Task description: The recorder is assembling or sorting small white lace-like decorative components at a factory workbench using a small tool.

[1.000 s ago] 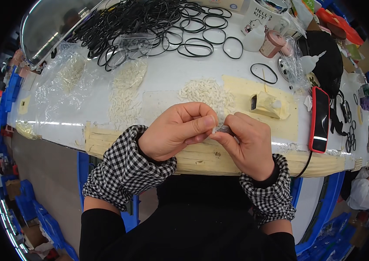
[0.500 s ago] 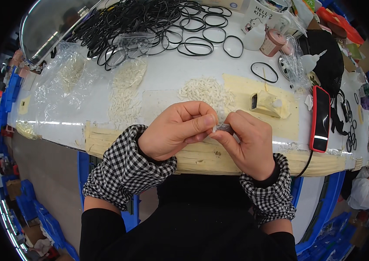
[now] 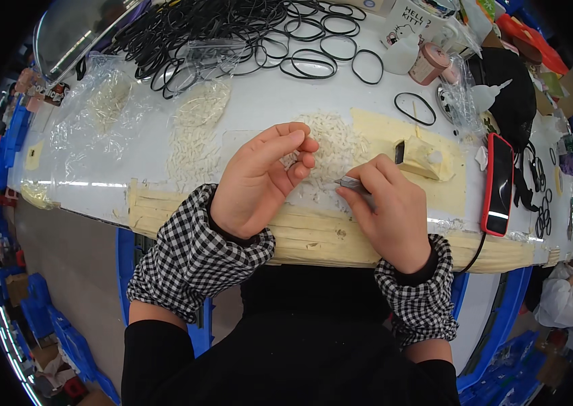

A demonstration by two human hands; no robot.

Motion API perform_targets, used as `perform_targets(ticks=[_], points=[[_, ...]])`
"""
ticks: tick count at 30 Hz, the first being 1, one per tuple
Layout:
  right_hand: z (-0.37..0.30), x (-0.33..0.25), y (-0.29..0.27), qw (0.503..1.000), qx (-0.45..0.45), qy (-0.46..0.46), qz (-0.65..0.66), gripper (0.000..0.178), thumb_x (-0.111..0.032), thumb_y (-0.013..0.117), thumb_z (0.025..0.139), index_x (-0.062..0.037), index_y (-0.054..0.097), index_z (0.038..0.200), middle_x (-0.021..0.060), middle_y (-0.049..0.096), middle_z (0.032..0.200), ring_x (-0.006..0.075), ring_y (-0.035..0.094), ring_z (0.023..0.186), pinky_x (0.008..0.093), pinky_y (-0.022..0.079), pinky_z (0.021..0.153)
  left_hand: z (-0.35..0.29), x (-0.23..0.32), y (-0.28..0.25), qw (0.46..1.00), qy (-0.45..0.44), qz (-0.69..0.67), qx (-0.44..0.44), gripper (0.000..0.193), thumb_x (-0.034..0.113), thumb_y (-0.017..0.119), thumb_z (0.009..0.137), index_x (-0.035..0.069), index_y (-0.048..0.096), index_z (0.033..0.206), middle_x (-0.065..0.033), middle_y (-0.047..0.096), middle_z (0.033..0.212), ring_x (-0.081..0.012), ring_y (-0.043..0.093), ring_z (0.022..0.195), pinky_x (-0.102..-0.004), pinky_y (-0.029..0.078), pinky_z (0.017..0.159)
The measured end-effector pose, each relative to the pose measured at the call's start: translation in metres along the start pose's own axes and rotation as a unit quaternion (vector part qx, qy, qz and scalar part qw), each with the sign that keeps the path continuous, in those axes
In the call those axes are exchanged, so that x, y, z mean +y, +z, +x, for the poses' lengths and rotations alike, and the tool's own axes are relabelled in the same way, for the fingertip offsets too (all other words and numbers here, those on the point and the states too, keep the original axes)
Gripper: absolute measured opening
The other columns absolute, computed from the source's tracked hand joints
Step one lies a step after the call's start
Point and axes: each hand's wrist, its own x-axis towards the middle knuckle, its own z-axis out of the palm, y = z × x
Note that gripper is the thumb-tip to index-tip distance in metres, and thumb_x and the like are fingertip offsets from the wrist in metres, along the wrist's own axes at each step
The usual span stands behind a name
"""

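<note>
in the head view, my left hand (image 3: 256,179) is half open, palm turned up and inward, the fingers loosely curled and the thumb lying along toward the index fingertip; i cannot tell whether anything small sits between those tips. my right hand (image 3: 392,215) is closed, thumb and forefinger pinching a small, flat, grey metal-looking tool (image 3: 352,183) whose narrow end points toward my left hand, well short of touching it.

the tool is above the near side of the white, smooth-topped desk (image 3: 266,101), whose front edge is wrapped in cream tape (image 3: 323,238). just beyond my hands lies a loose pile of short, off-white pieces (image 3: 336,141), partly hidden by my left hand. a second scatter of similar pieces (image 3: 190,152) lies to the left, by a clear plastic bag of pieces (image 3: 204,101).

to the right of the pile is a yellow-wrapped block (image 3: 427,160), and farther right a phone in a red case (image 3: 498,184).

as for writing, a white container (image 3: 402,26) at the back carries dark capital lettering over a line-drawn cartoon figure; the pink round tub (image 3: 428,64) beside it bears print too small to read.
</note>
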Motion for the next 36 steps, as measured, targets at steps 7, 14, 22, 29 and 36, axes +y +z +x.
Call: perform_targets(ticks=[7,14,22,29,36], points=[[0.000,0.000,0.005,1.000,0.002,-0.006,-0.027,0.019,-0.007,0.067,0.075,-0.0078,0.057,0.090,0.0061,0.052,0.082,0.0257,0.057,0.063,0.0348,0.045,0.053,0.000,-0.002,0.005,0.997,0.013,0.077,0.019,0.016,0.016,0.056,0.093,0.003,0.057,0.103,-0.0013,0.058,0.092,-0.0070,0.052,0.081,-0.0180,0.044,0.071],[0.006,-0.007,-0.002,0.988,0.069,-0.015,0.134,0.014,0.000,0.063,0.079,-0.0022,0.054,0.089,0.0099,0.052,0.081,0.0257,0.057,0.064,0.0318,0.045,0.054,-0.005,-0.001,0.012,0.976,-0.040,0.198,-0.084,0.015,0.013,0.058,0.093,0.001,0.058,0.102,0.0001,0.059,0.083,-0.0041,0.051,0.069,-0.0158,0.041,0.060],[0.006,-0.011,0.000,0.980,0.071,-0.030,0.183,0.015,-0.007,0.067,0.081,-0.0011,0.055,0.087,0.0090,0.052,0.078,0.0230,0.057,0.062,0.0299,0.045,0.053,-0.003,-0.005,0.008,0.983,-0.056,0.132,-0.112,0.015,0.018,0.052,0.096,0.003,0.055,0.096,0.0010,0.054,0.080,-0.0036,0.046,0.067,-0.0154,0.035,0.056],[0.006,-0.008,-0.008,0.992,0.039,-0.010,0.119,0.031,-0.030,0.073,0.079,-0.0043,0.055,0.076,0.0058,0.052,0.066,0.0206,0.053,0.054,0.0298,0.040,0.047,-0.004,-0.001,0.008,0.983,-0.062,0.102,-0.139,0.019,0.020,0.050,0.098,0.002,0.055,0.094,0.0007,0.053,0.081,-0.0037,0.045,0.067,-0.0152,0.035,0.055],[0.006,-0.005,-0.004,0.995,0.037,-0.027,0.084,0.033,-0.032,0.071,0.080,-0.0055,0.053,0.071,0.0063,0.052,0.063,0.0232,0.052,0.052,0.0317,0.039,0.046,-0.004,-0.001,0.010,0.979,-0.060,0.118,-0.154,0.018,0.020,0.052,0.097,0.003,0.055,0.093,0.0010,0.053,0.081,-0.0031,0.045,0.065,-0.0146,0.034,0.053]])
